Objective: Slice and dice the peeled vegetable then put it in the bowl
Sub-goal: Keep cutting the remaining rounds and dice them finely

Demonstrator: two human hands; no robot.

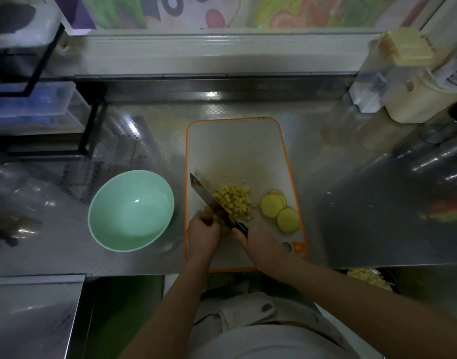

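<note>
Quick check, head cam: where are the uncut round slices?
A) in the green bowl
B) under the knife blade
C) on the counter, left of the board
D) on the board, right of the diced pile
D: the round slices lie on the cutting board, to the right of the diced pile and clear of the knife; the green bowl holds nothing.

Single head view; looks steeply down, forward over counter (351,203); wide-angle; close range.
</note>
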